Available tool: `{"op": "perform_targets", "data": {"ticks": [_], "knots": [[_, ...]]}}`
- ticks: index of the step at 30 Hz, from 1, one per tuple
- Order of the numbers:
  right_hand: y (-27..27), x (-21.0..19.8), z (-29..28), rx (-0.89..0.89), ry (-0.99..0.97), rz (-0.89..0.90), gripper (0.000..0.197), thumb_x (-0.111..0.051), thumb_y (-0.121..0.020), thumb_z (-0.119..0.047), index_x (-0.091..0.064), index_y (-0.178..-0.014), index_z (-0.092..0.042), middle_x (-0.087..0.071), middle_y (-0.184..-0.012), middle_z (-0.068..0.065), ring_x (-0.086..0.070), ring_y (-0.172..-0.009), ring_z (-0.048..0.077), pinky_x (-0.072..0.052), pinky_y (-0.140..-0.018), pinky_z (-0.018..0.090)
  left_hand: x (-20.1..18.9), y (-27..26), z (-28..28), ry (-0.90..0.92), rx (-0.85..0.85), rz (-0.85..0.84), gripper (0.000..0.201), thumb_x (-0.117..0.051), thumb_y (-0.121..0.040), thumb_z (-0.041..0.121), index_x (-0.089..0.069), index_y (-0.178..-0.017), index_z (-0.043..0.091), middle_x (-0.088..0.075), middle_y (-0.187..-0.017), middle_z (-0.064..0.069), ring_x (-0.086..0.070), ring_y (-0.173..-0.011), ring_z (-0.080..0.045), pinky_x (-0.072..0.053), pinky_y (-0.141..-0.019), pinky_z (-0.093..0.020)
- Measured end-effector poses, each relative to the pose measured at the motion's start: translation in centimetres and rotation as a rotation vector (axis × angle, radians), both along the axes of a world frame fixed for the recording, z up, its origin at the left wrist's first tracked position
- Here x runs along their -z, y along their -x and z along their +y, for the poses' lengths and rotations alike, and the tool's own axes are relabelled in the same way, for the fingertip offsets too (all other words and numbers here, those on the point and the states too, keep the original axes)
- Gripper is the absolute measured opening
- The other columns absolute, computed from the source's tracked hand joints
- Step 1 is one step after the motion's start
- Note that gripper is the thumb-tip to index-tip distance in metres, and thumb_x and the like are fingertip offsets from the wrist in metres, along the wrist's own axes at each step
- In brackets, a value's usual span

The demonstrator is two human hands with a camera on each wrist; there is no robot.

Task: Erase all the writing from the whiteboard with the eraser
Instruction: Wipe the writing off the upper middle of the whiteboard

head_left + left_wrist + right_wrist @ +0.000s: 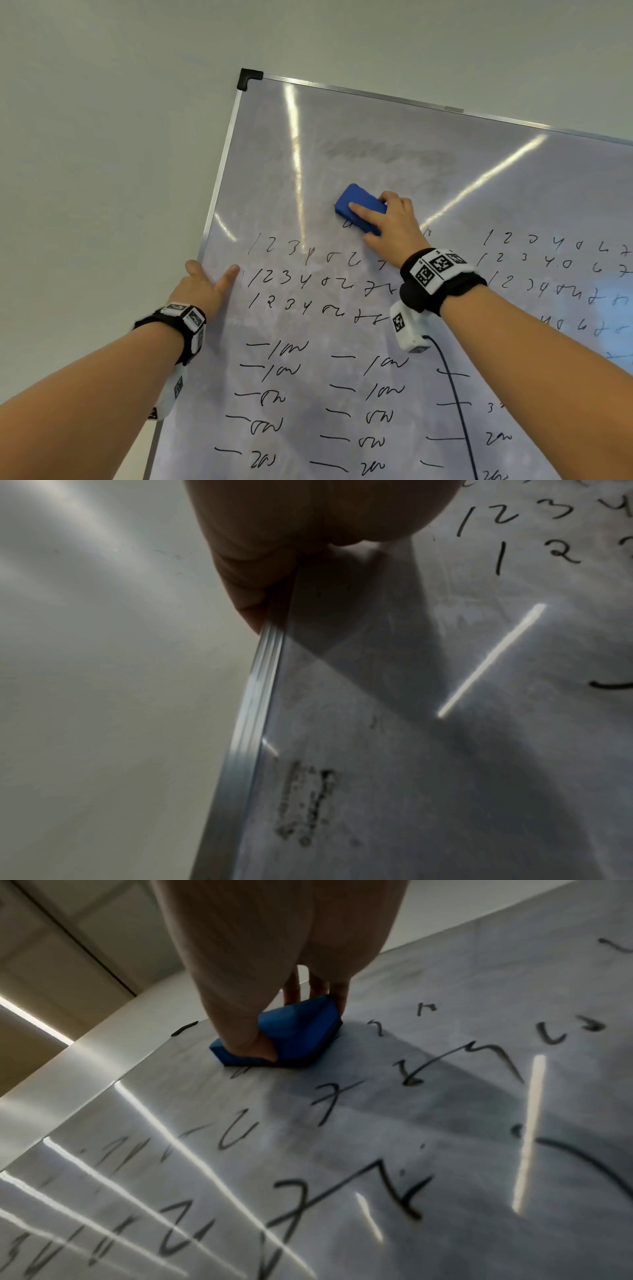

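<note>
The whiteboard (394, 113) hangs tilted on a wall. A blue eraser (352, 200) lies flat against it just above the top row of black numbers (301, 277). My right hand (380, 219) grips the eraser, with the index finger along its back. In the right wrist view the thumb and fingers pinch the eraser (298, 1031) from both sides. My left hand (209, 281) holds the board's left frame (219, 178), thumb on the front and fingers round the edge. In the left wrist view the fingers (253, 588) wrap that frame (260, 685). A grey smear (383, 154) marks the area above the eraser.
More rows of numbers (555, 260) run to the right, and dashes with scribbles (287, 370) fill the lower board. A black cable (459, 404) hangs from the right wrist camera across the board. A plain wall (102, 171) lies to the left.
</note>
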State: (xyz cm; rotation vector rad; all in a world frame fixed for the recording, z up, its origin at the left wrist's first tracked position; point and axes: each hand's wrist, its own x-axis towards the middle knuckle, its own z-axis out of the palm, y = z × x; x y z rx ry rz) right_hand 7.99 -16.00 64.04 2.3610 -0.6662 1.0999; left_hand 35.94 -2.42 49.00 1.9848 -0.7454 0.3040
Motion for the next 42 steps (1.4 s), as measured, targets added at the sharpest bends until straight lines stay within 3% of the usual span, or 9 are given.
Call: {"op": "perform_targets", "data": {"ticks": [3,6,12,17,22,27,32,37,42], "knots": [[-0.6,1.0,0.6,0.033,0.018,0.073,0.059,-0.054,-0.087,-0.024,-0.035,-0.142,-0.036,-0.032,-0.133,0.013,-0.031,-0.116,0.031,-0.033,-0.102,0.040,0.1,-0.1,-0.1,-0.008,-0.001,-0.002,0.066,-0.036,-0.080,0.072,-0.021,-0.097,0.010,-0.057,-0.083,-0.019,-0.058,-0.078,-0.035,-0.041,-0.062,-0.037],[-0.3,1.4,0.6,0.017,0.076,0.196,0.056,-0.054,-0.088,-0.026,-0.037,-0.140,-0.039,-0.033,-0.132,0.011,-0.032,-0.115,0.029,-0.033,-0.101,0.038,0.0,-0.2,-0.1,-0.012,-0.009,-0.005,0.066,-0.037,-0.081,0.071,-0.022,-0.098,0.009,-0.057,-0.084,-0.020,-0.059,-0.079,-0.036,-0.040,-0.062,-0.037],[0.2,-0.1,-0.1,0.066,0.036,-0.021,0.057,-0.055,-0.087,-0.025,-0.039,-0.140,-0.035,-0.033,-0.134,0.014,-0.032,-0.113,0.034,-0.034,-0.099,0.043,0.1,-0.3,-0.2,-0.018,-0.025,-0.014,0.067,-0.035,-0.080,0.072,-0.021,-0.097,0.009,-0.057,-0.083,-0.020,-0.058,-0.077,-0.036,-0.041,-0.061,-0.037],[-0.2,1.7,0.4,-0.039,0.105,0.156,0.054,-0.057,-0.085,-0.021,-0.046,-0.136,-0.034,-0.040,-0.129,0.017,-0.037,-0.108,0.036,-0.038,-0.092,0.045,-0.1,0.2,0.0,-0.026,-0.030,0.014,0.066,-0.035,-0.080,0.072,-0.020,-0.097,0.010,-0.054,-0.083,-0.018,-0.058,-0.079,-0.036,-0.039,-0.062,-0.037],[0.1,0.6,0.1,0.029,0.051,-0.044,0.055,-0.055,-0.086,-0.021,-0.043,-0.138,-0.033,-0.037,-0.132,0.018,-0.036,-0.108,0.037,-0.035,-0.093,0.044,-0.3,0.6,0.2,-0.010,-0.030,0.045,0.065,-0.039,-0.081,0.071,-0.021,-0.099,0.011,-0.053,-0.087,-0.018,-0.058,-0.086,-0.038,-0.041,-0.066,-0.038],[0.1,2.1,0.3,-0.013,0.104,0.117,0.054,-0.056,-0.085,-0.024,-0.045,-0.136,-0.035,-0.039,-0.130,0.016,-0.037,-0.109,0.036,-0.036,-0.092,0.044,-0.3,0.9,0.3,0.004,-0.026,0.050,0.065,-0.040,-0.082,0.069,-0.023,-0.100,0.009,-0.052,-0.088,-0.017,-0.058,-0.090,-0.039,-0.039,-0.068,-0.038],[1.8,0.8,-0.8,0.072,0.047,-0.075,0.055,-0.054,-0.087,-0.028,-0.039,-0.139,-0.037,-0.034,-0.133,0.014,-0.034,-0.111,0.033,-0.033,-0.095,0.041,-0.2,0.6,0.3,0.008,-0.026,0.038,0.067,-0.038,-0.082,0.070,-0.024,-0.102,0.009,-0.054,-0.091,-0.020,-0.057,-0.093,-0.041,-0.038,-0.068,-0.039],[1.8,1.9,-0.5,0.019,0.099,0.109,0.053,-0.055,-0.086,-0.029,-0.044,-0.137,-0.036,-0.038,-0.128,0.015,-0.036,-0.108,0.035,-0.035,-0.092,0.042,-0.3,1.1,0.4,0.000,-0.044,0.034,0.067,-0.037,-0.082,0.070,-0.024,-0.103,0.008,-0.051,-0.087,-0.018,-0.057,-0.091,-0.040,-0.038,-0.067,-0.039],[2.5,0.9,-0.8,0.060,0.028,-0.053,0.054,-0.055,-0.087,-0.029,-0.041,-0.138,-0.038,-0.035,-0.131,0.013,-0.034,-0.110,0.033,-0.033,-0.095,0.041,-0.2,1.1,0.4,0.000,-0.044,0.043,0.065,-0.036,-0.082,0.070,-0.022,-0.100,0.010,-0.052,-0.087,-0.018,-0.057,-0.089,-0.040,-0.039,-0.068,-0.039]]}}
